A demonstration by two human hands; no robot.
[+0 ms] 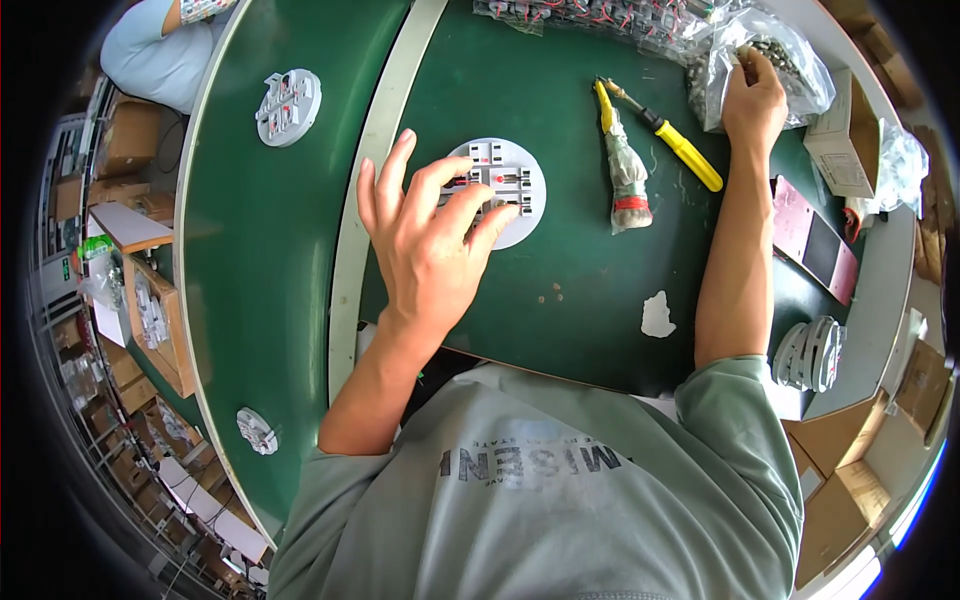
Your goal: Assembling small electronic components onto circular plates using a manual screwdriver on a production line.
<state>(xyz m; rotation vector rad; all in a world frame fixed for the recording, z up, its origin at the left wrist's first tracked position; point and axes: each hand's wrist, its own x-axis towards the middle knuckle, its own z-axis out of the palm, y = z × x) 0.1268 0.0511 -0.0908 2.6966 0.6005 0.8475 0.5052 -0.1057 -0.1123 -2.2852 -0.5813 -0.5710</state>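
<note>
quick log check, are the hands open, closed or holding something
Left hand: open, fingers spread over the round white disc.
Right hand: at the clear bag; grip cannot be told.

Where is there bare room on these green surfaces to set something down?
On the left green strip, between its upper white disc and lower white piece. On the bench, between the round white base by your left hand and the white scrap, bar brown specks. Crowded: upper right, with your right hand, clear bag and carton.

Grey-green fabric T-shirt: loose, creased
Short grey-green sleeves: wide
Dark block-letter chest print: faded, two letter sizes
Hands: bare
</note>
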